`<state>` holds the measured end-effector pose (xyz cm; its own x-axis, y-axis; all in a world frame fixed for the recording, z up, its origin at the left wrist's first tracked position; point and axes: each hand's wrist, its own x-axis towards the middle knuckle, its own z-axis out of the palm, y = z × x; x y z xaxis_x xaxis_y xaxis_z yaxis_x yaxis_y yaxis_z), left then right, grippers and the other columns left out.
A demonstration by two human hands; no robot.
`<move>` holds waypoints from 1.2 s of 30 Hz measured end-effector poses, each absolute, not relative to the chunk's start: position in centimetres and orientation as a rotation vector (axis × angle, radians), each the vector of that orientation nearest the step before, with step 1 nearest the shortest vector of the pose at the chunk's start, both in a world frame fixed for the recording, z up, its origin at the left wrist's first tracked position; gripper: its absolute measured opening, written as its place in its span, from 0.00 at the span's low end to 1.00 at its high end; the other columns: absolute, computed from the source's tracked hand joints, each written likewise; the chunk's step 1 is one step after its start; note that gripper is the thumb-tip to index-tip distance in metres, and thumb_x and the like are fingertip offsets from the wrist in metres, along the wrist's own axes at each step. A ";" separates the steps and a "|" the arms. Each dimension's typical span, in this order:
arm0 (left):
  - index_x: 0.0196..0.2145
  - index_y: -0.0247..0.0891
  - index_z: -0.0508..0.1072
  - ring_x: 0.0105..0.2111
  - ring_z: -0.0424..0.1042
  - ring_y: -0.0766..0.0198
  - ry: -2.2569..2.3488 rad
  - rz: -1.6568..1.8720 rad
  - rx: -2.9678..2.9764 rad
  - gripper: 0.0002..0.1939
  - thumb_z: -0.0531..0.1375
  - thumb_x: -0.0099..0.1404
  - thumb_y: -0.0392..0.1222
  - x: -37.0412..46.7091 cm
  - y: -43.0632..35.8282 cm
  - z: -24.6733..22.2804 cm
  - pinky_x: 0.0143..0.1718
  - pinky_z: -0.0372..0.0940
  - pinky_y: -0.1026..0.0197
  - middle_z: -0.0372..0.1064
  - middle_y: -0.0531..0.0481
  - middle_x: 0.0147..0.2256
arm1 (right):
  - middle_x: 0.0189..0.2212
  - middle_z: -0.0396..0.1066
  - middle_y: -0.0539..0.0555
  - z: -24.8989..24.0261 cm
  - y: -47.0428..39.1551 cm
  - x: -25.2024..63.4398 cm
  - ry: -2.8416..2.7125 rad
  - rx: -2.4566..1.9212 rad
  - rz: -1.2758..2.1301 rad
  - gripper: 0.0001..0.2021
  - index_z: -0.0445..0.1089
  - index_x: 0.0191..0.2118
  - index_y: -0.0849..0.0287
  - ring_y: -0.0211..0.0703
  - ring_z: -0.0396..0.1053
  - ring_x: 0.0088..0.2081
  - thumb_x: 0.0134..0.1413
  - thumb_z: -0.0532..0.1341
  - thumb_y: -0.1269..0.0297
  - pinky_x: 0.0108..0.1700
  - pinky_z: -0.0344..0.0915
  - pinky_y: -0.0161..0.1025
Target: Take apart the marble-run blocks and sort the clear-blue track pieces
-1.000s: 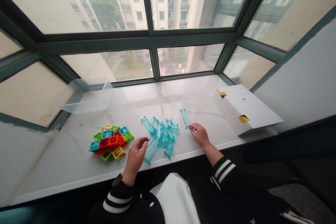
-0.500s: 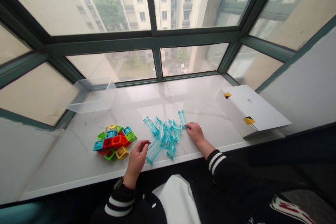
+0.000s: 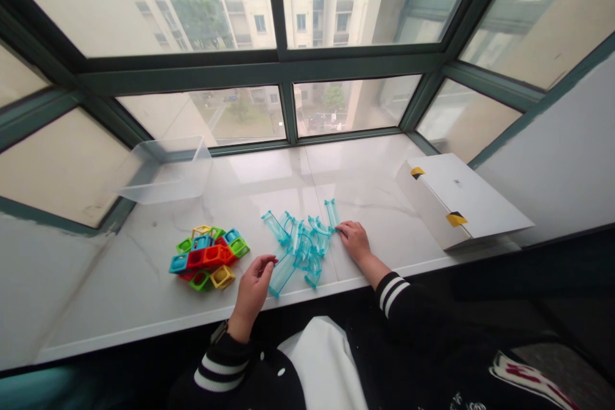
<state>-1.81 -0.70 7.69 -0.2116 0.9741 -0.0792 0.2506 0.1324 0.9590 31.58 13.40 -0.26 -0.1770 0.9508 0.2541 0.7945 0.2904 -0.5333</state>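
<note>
A loose heap of translucent blue track pieces (image 3: 305,246), some straight and some curved, lies on the white marble-look sill. At its right edge, my right hand (image 3: 354,240) has its fingertips closed on the near end of a straight blue track piece (image 3: 331,211), which points away from me. Beside the heap's left side is my left hand (image 3: 252,285), its fingers loosely curled and the thumb a little apart, with nothing visible in it. Its fingertips are close to a wider straight track piece (image 3: 282,275); I cannot tell whether they touch.
Left of my left hand sits a pile of red, green, blue and yellow hollow blocks (image 3: 211,257). A clear plastic bin (image 3: 168,189) stands at the back left. To the right is a white box (image 3: 466,198) with yellow-black tabs. Windows (image 3: 259,115) border the sill (image 3: 379,198).
The straight track piece under my right hand has shifted slightly, its near end closer to the heap. My left hand stays almost in place. The whole view has tilted a little.
</note>
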 end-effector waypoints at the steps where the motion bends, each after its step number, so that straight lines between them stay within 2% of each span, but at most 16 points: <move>1: 0.47 0.39 0.76 0.47 0.80 0.50 1.605 1.136 1.217 0.20 0.61 0.69 0.58 -1.8 -0.7 7.7 0.54 0.72 0.45 0.80 0.41 0.45 | 0.48 0.79 0.53 -0.2 13.4 31.6 -2.029 -1.553 0.381 0.12 0.81 0.47 0.50 0.51 0.69 0.50 0.66 0.61 0.69 0.57 0.63 0.46; 16: 0.45 0.41 0.78 0.46 0.80 0.51 1.626 1.113 1.260 0.19 0.61 0.68 0.57 -1.3 -0.9 8.3 0.52 0.73 0.49 0.81 0.43 0.43 | 0.49 0.78 0.54 0.1 13.1 30.8 -2.123 -1.515 0.350 0.13 0.80 0.49 0.49 0.51 0.69 0.50 0.67 0.60 0.69 0.57 0.63 0.47; 24: 0.46 0.40 0.77 0.48 0.80 0.51 1.605 1.112 1.245 0.18 0.60 0.69 0.57 -1.5 -1.0 7.8 0.54 0.72 0.48 0.80 0.43 0.44 | 0.50 0.72 0.59 0.8 13.2 30.9 -2.006 -1.476 0.360 0.15 0.80 0.52 0.54 0.50 0.70 0.49 0.63 0.60 0.69 0.58 0.66 0.46; 31: 0.45 0.40 0.78 0.46 0.80 0.50 1.605 1.135 1.246 0.20 0.61 0.68 0.58 -1.4 -1.0 8.2 0.52 0.73 0.47 0.81 0.42 0.43 | 0.55 0.71 0.61 3.3 14.7 29.3 -2.079 -1.480 0.328 0.19 0.75 0.59 0.53 0.57 0.67 0.56 0.64 0.64 0.57 0.62 0.63 0.53; 36: 0.45 0.40 0.78 0.46 0.80 0.51 1.605 1.141 1.229 0.20 0.61 0.68 0.58 -1.4 -1.2 8.6 0.52 0.72 0.48 0.81 0.42 0.43 | 0.63 0.66 0.63 3.4 16.3 27.6 -2.268 -1.531 0.327 0.20 0.77 0.55 0.51 0.62 0.60 0.64 0.58 0.71 0.55 0.65 0.59 0.57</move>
